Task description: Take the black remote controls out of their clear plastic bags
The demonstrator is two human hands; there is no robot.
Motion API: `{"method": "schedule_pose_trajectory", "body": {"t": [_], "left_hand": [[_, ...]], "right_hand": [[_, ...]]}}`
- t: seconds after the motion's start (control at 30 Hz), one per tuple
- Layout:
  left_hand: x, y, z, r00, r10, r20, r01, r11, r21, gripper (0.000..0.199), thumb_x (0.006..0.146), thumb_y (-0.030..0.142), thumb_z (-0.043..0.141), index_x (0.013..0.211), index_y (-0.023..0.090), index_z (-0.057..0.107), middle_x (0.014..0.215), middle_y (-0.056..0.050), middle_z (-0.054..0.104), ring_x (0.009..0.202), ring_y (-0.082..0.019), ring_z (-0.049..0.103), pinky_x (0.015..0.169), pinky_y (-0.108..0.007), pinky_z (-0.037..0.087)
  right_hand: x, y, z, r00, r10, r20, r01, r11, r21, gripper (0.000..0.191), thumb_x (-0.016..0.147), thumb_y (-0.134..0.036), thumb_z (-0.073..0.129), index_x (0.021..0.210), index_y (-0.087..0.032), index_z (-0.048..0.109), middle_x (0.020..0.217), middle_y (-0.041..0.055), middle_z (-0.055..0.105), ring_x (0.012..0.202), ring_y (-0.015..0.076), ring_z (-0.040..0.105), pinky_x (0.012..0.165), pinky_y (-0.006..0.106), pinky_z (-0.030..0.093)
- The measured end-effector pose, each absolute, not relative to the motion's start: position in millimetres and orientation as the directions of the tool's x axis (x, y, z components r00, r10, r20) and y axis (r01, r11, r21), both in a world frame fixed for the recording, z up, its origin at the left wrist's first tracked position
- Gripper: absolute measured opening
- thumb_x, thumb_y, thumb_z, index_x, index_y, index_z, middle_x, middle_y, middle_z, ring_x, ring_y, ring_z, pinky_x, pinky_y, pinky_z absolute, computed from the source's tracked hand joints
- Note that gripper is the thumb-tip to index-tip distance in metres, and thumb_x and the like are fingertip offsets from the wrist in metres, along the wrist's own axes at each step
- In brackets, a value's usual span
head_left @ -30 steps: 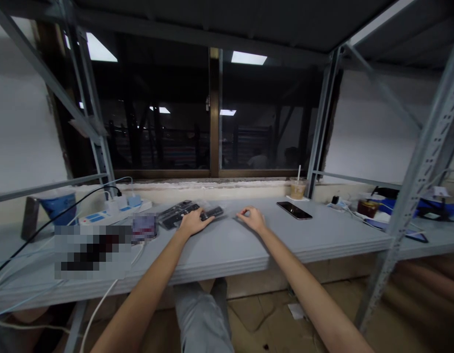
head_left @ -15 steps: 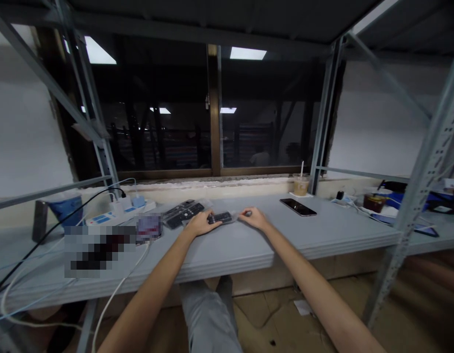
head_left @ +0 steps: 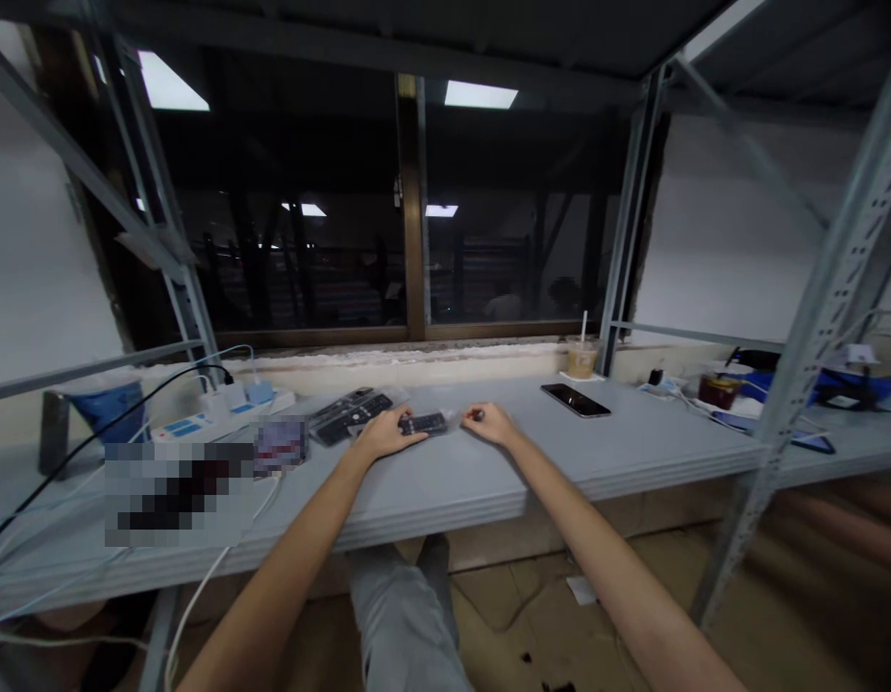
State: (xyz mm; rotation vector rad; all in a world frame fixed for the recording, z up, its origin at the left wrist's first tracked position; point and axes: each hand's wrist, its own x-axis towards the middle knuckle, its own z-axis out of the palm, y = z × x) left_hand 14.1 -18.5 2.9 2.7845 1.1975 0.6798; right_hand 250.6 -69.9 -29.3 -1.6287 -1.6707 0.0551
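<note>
A black remote control (head_left: 425,423) in a clear plastic bag lies on the grey tabletop. My left hand (head_left: 384,434) is closed around its left end, with the thumb along the near side. Just past the bag's right end, my right hand (head_left: 491,423) has its fingers curled together in a pinch. A small dark spot shows between those fingertips, too small to name. More black remote controls (head_left: 353,413) in clear bags lie behind and left of my left hand.
A black phone (head_left: 575,400) lies to the right, with a drink cup (head_left: 581,359) and straw behind it. At the left are a power strip (head_left: 192,425), cables and a blue container (head_left: 111,411). A metal shelf post (head_left: 798,317) stands at the right.
The view has shifted a little, so everything sits slightly farther left. Both hands keep nearly the same pose, the left on the bagged remote control and the right pinched beside it.
</note>
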Motion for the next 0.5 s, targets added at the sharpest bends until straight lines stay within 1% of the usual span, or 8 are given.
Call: {"method": "schedule_pose_trajectory", "body": {"t": [0.13,0.3,0.5], "left_hand": [[14.1,-18.5,3.0,0.607,0.701,0.373,0.688,-0.699,0.194,0.056,0.064,0.064,0.054,0.102,0.022,0.054,0.089,-0.004,0.064,0.084,-0.022,0.061,0.071,-0.027,0.044],[14.7,-16.9,1.5,0.603,0.712,0.360,0.697,-0.690,0.197,0.057,0.062,0.064,0.056,0.103,0.024,0.053,0.089,-0.003,0.064,0.086,-0.022,0.060,0.071,-0.027,0.044],[14.4,-18.1,1.9,0.615,0.702,0.360,0.670,-0.705,0.230,0.050,0.066,0.060,0.055,0.100,0.023,0.057,0.094,-0.003,0.064,0.090,-0.021,0.059,0.077,-0.027,0.043]], "right_hand": [[250.8,-69.9,-28.3,0.168,0.855,0.491,0.813,0.162,-0.560,0.021,0.078,-0.031,0.051,0.083,-0.019,0.068,0.079,0.0026,0.070,0.073,0.0154,0.062,0.069,0.024,0.045],[251.0,-71.5,-26.8,0.190,0.850,0.491,0.802,0.154,-0.577,0.023,0.080,-0.034,0.049,0.092,-0.022,0.064,0.078,0.0008,0.069,0.070,0.0143,0.061,0.068,0.024,0.045],[249.6,-73.3,-26.4,0.134,0.854,0.502,0.819,0.190,-0.542,0.022,0.080,-0.035,0.049,0.081,-0.023,0.067,0.081,0.0006,0.070,0.076,0.0165,0.062,0.070,0.025,0.045]]}}
